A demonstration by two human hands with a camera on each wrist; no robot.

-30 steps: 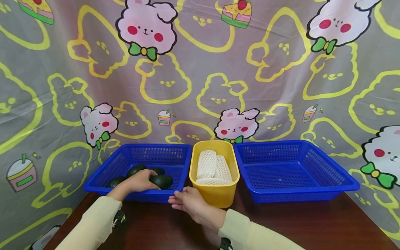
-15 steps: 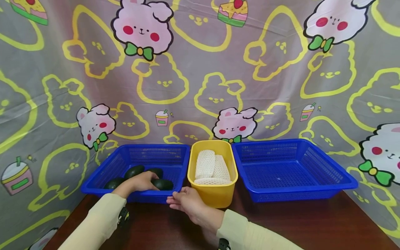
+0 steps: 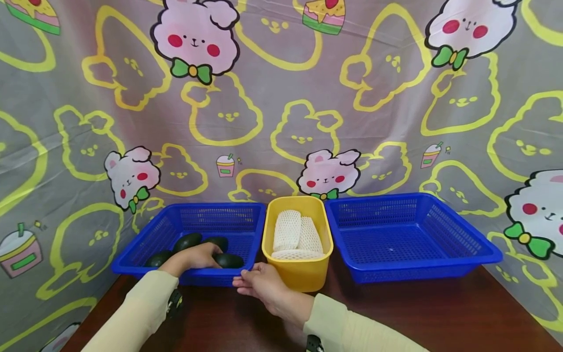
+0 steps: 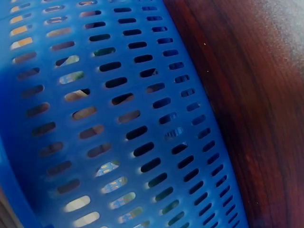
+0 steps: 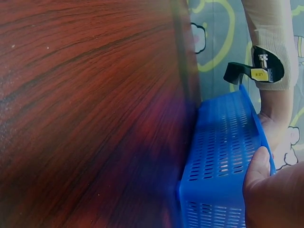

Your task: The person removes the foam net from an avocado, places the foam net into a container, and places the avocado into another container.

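In the head view my left hand reaches over the front wall of the left blue basket. Its fingers curl round the side of a dark green avocado, partly covering it. More avocados lie behind and left of that hand. My right hand touches the basket's front right corner, its fingers fairly straight along the rim. From the right wrist, a digit rests against the basket's outer side near the rim. The left wrist view shows only the slotted basket wall, hiding the hand's hold.
A yellow bin with several white foam net sleeves stands between the two baskets. The right blue basket holds nothing. All stand on a dark red-brown table before a patterned curtain.
My left hand has shifted slightly right and sunk a little beside the front avocado. The right hand stays at the basket corner. The head view has swung slightly right.
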